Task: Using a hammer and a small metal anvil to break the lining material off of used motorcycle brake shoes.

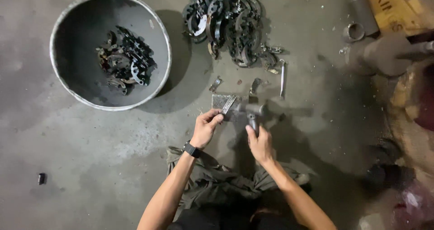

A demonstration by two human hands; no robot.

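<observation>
While we crouch over the grey concrete floor (90, 157), our left hand (205, 128) pinches a curved grey metal brake shoe (229, 104) against a small flat steel block (226, 109), and our right hand (260, 142) is closed round a steel-headed hammer (253, 112). The shoe looks stiff, heavy, perhaps greasy; best held by its near edge. Beyond lie a dark shoe pile (233, 24) and a round metal tub (68, 13).

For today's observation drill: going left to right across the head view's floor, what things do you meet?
Small dark piece → round tub holding curved metal parts → left hand gripping a flat metal part → right hand on a hammer → metal ring → cardboard.
</observation>
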